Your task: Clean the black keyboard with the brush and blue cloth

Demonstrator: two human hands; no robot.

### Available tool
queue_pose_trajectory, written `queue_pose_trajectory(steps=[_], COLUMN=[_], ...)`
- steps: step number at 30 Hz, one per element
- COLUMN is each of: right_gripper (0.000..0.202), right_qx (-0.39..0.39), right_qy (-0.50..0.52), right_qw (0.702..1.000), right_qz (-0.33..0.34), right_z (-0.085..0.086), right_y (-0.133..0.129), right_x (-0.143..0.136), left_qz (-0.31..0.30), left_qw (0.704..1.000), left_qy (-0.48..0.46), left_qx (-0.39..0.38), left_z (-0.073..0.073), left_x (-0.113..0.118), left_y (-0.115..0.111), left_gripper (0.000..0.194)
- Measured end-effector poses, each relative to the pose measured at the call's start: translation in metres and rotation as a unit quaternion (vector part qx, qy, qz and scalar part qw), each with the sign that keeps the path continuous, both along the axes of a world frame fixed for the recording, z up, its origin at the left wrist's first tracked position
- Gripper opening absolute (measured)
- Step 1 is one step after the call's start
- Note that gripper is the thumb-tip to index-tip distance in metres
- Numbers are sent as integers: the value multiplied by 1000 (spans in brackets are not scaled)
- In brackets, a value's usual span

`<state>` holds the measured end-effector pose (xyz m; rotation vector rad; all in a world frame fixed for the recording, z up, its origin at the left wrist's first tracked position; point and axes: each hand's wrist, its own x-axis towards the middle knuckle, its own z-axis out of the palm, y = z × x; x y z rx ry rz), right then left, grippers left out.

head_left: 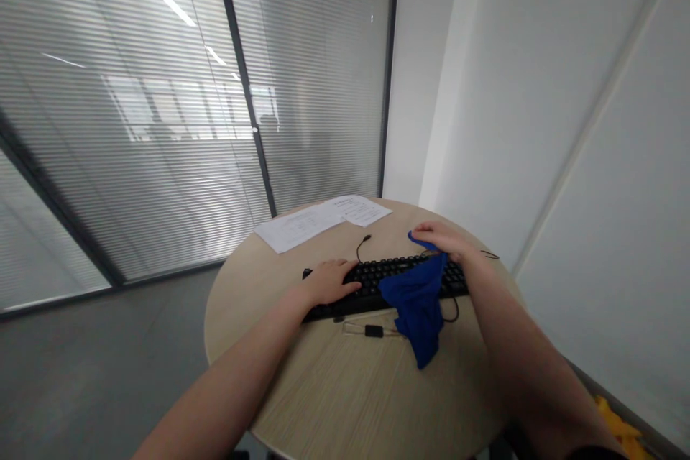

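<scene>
A black keyboard [371, 277] lies across the round wooden table. Over its left end rests my left hand [330, 282], palm down, with thumb and fingers apart on the keys. My right hand [443, 238] is beyond the keyboard's right part, its fingers closed on a blue cloth [417, 302]. The cloth drapes across the right-hand keys and hangs onto the tabletop in front. Part of the keyboard is hidden under it. In front of the keyboard lies a thin cord loop with a small black piece [374, 331].
Printed paper sheets [318, 221] lie at the table's far edge. A black cable end [364, 238] sticks out behind the keyboard. The table [334, 388] stands near a white wall [582, 158] and a glass partition with blinds [318, 86]. Something yellow [619, 424] sits on the floor at right.
</scene>
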<state>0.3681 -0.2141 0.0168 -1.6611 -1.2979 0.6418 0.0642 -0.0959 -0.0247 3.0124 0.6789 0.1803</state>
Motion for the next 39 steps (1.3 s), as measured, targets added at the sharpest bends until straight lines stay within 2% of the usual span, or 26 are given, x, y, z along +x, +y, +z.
queue_pose_trajectory(steps=[1, 3, 5, 6, 9, 11, 12, 14, 17, 20, 23, 26, 32, 39], right_gripper=[38, 43, 40, 37, 28, 24, 25, 30, 32, 30, 26, 24, 19, 14], right_qx=[48, 144, 255, 282, 316, 300, 283, 242, 159, 81, 74, 87, 60, 29], right_qy=[79, 175, 205, 202, 190, 187, 186, 177, 92, 3, -88, -145, -260, -329], right_qw=[995, 970, 942, 935, 927, 933, 938, 953, 981, 995, 992, 984, 963, 942], right_qz=[24, 85, 80, 78, 73, 73, 67, 34, -68, -48, -49, -51, -38, -60], right_z=[9, 32, 57, 69, 99, 106, 102, 82, 27, -29, -60, -68, -65, -67], right_y=[-10, -34, -59, -72, -96, -97, -94, -80, -52, -32, -23, -24, -32, -30], right_x=[4, 12, 21, 26, 40, 41, 38, 26, 5, -4, 3, 11, 9, 10], left_qz=[0, -1, -1, -2, -1, -1, -1, 0, 3, -1, -2, 2, 6, 5], left_qw=[1000, 1000, 1000, 1000, 1000, 1000, 1000, 1000, 1000, 1000, 1000, 1000, 1000, 1000], left_qy=[0, 0, 1, 3, 5, 2, 1, -1, -1, -3, -2, -2, 1, 0], left_qx=[0, -2, -3, -3, -6, -9, -12, -15, -13, -7, -6, -1, -10, -15], left_z=[0, 0, 1, 1, 1, 1, 1, 1, 1, 0, -2, -4, -4, -2], left_x=[0, 0, 0, 0, 1, 2, 2, 3, 3, 2, 1, 0, 1, 0], left_y=[0, -1, -2, -2, -2, -2, -1, -1, 0, 0, 0, 0, -1, -1], left_gripper=[67, 67, 66, 66, 66, 65, 65, 64, 65, 65, 66, 66, 65, 64])
